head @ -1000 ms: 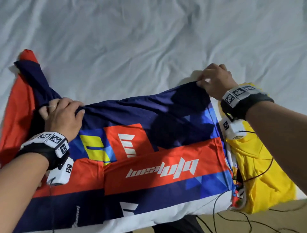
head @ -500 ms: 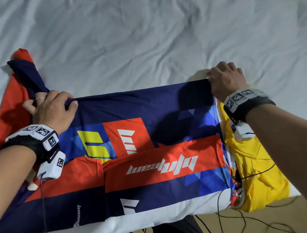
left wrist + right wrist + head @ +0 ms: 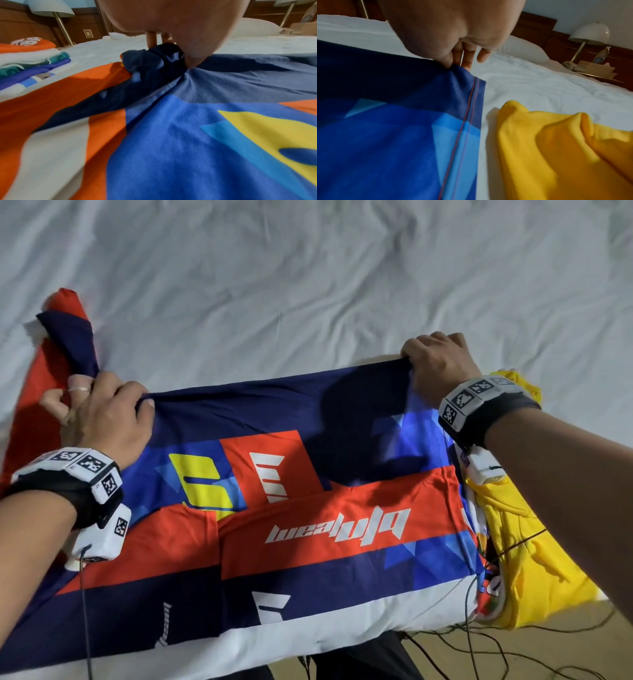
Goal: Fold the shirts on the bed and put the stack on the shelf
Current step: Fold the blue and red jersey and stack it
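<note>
Item: jersey (image 3: 308, 508), blue, red and white, spread flat at the near edge of the bed (image 3: 308, 268). Left hand (image 3: 102, 412) pinches its far edge at the sleeve end; right hand (image 3: 438, 364) pinches the far hem corner. Folded stack (image 3: 25, 59) lies to the left. Yellow shirt (image 3: 534, 559) lies crumpled, unfolded. Shelving judged still outstanding.

Left hand (image 3: 102, 412): knuckles up, fingers curled, thumb pressed against them, pinching a gather of the jersey (image 3: 308, 508) at its far left corner; ring on one finger; forearm entering from lower left. Right hand (image 3: 442, 368): knuckles up, fingers folded under, thumb and forefinger nipping the jersey's far right corner; forearm entering from the right. Both wrists strapped with marker-tagged bands.
</note>
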{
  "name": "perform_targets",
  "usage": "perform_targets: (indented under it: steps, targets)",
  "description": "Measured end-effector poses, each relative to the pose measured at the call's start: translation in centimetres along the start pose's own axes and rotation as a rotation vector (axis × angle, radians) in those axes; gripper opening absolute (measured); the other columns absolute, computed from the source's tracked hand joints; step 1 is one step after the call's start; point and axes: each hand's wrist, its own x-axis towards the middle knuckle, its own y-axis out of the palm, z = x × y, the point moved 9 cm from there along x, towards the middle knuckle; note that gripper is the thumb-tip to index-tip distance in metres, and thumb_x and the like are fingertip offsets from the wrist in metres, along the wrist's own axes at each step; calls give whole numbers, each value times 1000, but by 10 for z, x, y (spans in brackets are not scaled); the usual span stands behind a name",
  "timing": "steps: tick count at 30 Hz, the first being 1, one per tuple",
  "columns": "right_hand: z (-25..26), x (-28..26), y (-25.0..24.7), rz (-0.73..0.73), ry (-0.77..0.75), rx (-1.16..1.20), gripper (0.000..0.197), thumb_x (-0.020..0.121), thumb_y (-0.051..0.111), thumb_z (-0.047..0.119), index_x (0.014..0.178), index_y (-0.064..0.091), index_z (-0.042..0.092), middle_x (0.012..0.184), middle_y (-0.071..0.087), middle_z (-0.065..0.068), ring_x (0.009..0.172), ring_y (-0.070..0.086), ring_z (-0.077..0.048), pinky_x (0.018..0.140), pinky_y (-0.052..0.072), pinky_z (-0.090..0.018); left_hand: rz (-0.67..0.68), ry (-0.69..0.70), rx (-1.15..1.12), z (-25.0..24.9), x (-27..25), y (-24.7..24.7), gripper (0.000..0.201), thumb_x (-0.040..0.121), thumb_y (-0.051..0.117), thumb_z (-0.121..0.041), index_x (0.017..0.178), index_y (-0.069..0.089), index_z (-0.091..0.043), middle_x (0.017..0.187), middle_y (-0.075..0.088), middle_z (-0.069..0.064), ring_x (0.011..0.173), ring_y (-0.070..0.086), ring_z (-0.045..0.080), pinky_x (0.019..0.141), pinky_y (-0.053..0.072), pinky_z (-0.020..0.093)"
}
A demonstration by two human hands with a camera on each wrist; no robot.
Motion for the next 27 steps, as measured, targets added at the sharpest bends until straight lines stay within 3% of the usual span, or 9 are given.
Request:
perform_targets:
  steps: [5, 7, 10, 11, 14, 16, 18, 23, 27]
  targets:
    - [6, -36, -25, -115, 13, 0, 30, 72, 47, 16, 95, 66, 10, 98, 60, -11, 93, 55, -37, 86, 34, -46, -88, 53, -22, 0, -19, -22, 26, 91, 45, -32, 100, 64, -16, 100, 46, 6, 107, 45, 40, 90, 38, 63]
    - [9, -57, -34, -170, 45, -23, 24, 71, 50, 17, 84, 68, 11, 94, 60, -10, 89, 55, -37, 84, 35, -46, -180, 153, -24, -5, -36, -34, 24, 91, 48, -27, 98, 67, -14, 96, 53, 10, 111, 48, 39, 99, 33, 57]
    - [19, -98, -39, -231, 84, -26, 13, 65, 54, 15, 74, 63, 12, 86, 61, -8, 84, 56, -35, 81, 37, -47, -309, 360, -7, -19, -76, -47, 18, 92, 53, -19, 90, 69, -12, 89, 62, 11, 118, 58, 32, 110, 15, 42]
    - [23, -113, -37, -234, 89, -29, 11, 64, 54, 15, 72, 61, 13, 82, 62, -7, 83, 57, -34, 81, 37, -46, -326, 423, -12, -23, -90, -48, 18, 91, 53, -18, 87, 69, -12, 87, 64, 11, 114, 61, 30, 110, 17, 41]
    - [33, -155, -15, -196, 101, -27, 13, 63, 51, 18, 73, 59, 16, 76, 62, -6, 78, 61, -32, 79, 33, -42, -308, 561, 11, -27, -132, -36, 22, 92, 49, -18, 84, 68, -13, 76, 59, 7, 88, 63, 29, 95, 31, 45]
    - [38, -180, 1, -171, 107, -30, 15, 66, 48, 19, 75, 59, 16, 76, 60, -7, 75, 61, -32, 76, 32, -42, -267, 606, 57, -27, -157, -26, 25, 94, 46, -19, 84, 67, -14, 71, 53, 7, 72, 61, 30, 82, 33, 47]
    - [40, -203, 15, -136, 127, -51, 16, 67, 46, 19, 74, 60, 14, 76, 57, -8, 73, 59, -33, 72, 30, -42, -226, 627, 99, -26, -180, -15, 28, 97, 44, -20, 87, 70, -14, 71, 53, 6, 66, 59, 29, 75, 35, 47]
    - [37, -229, 39, -21, 193, -102, 17, 70, 52, 15, 80, 64, 10, 84, 57, -12, 81, 56, -36, 72, 33, -43, -169, 631, 97, -19, -210, -1, 28, 100, 49, -24, 102, 74, -12, 78, 60, 7, 65, 58, 31, 72, 38, 48]
    - [34, -230, 41, 30, 240, -81, 20, 72, 49, 17, 83, 65, 9, 86, 58, -14, 83, 57, -38, 72, 40, -45, -201, 645, 92, -12, -218, -3, 27, 100, 50, -20, 102, 74, -9, 78, 62, 8, 63, 59, 33, 78, 45, 50]
